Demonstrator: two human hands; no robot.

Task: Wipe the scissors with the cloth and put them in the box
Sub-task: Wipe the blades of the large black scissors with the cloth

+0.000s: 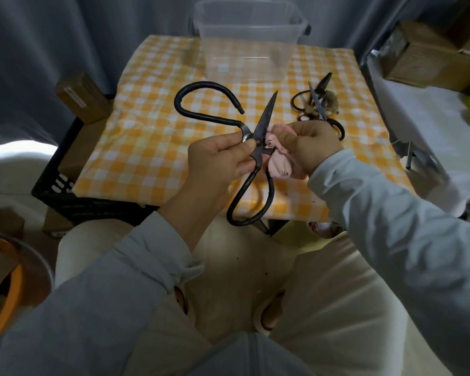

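Left hand point(215, 158) on scissors point(265, 118); cloth point(278, 164) in right hand point(315, 145), against the blade.

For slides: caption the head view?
Left hand holds open black scissors; right hand presses pink cloth against blade.

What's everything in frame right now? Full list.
held scissors: 1, black, blades open, above table's near edge
cloth: 1, pink, bunched against a blade
box: 1, clear, table's far edge
other scissors: at least 2, black, piled on table's right
tablecloth: 1, orange-white check, covering table
crate: 1, black, left of table
left hand: 1, grip at held scissors' pivot
right hand: 1, grip on cloth
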